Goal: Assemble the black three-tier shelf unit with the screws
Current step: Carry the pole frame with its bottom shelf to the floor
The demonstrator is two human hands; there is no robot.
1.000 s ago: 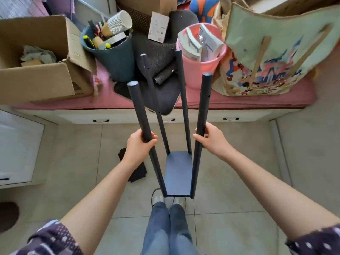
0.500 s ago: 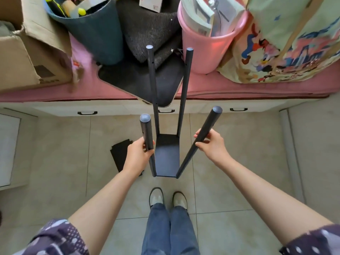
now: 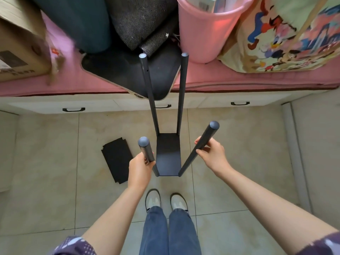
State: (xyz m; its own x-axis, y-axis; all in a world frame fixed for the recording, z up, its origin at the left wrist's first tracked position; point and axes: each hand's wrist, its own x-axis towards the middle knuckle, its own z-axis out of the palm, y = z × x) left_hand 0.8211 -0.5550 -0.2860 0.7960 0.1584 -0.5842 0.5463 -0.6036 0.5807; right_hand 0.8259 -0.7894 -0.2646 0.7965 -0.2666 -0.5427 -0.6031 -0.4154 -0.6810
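Observation:
The black shelf unit stands on the tiled floor in front of my feet: one dark bottom shelf panel (image 3: 168,155) with four black posts rising from its corners. My left hand (image 3: 140,167) grips the near left post (image 3: 146,150) just below its rounded cap. My right hand (image 3: 211,153) grips the near right post (image 3: 199,148), which leans outward to the right. The two far posts (image 3: 150,92) stand nearly upright against the bench. A loose black shelf panel (image 3: 117,160) lies flat on the floor left of the unit. I see no screws.
A pink-cushioned bench (image 3: 239,78) with drawers runs across the back. On it stand a cardboard box (image 3: 18,52), a dark teal bin (image 3: 82,24), a pink bucket (image 3: 207,32), a cartoon-print bag (image 3: 287,34) and a black board (image 3: 132,74). My shoes (image 3: 166,200) stand just behind the unit.
The unit has been lowered from mid-air down to the floor and my view has tilted down. The near right post now splays outward to the right. Both hands keep their grips.

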